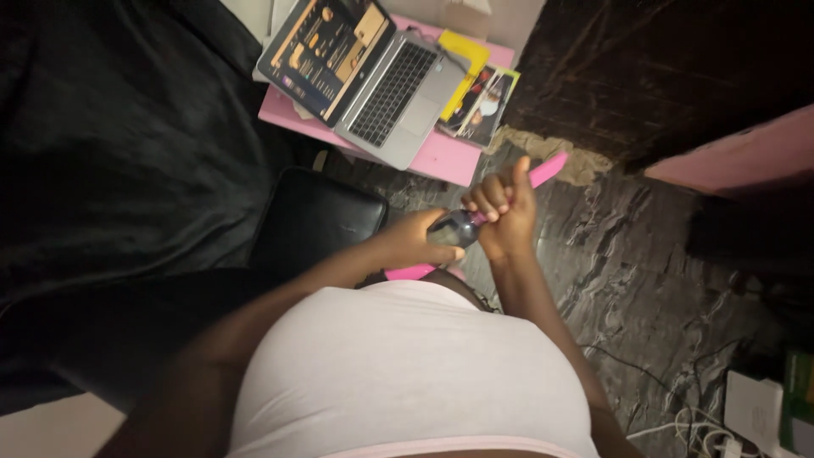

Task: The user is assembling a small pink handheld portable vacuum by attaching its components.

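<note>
right hand (506,212) upright, fist grip around pink stick (547,170); left hand (421,240) clasping dark object (456,227)

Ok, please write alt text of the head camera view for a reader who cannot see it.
Seen from above, a person's right hand grips a pink stick-like object while the left hand holds a dark rounded object against it. Behind them, an open laptop and some books lie on a pink table, beside a black stool on a dark marbled floor.

Sleeveless pale pink top, pink hem band; arms bare; no rings or watch visible.
</note>
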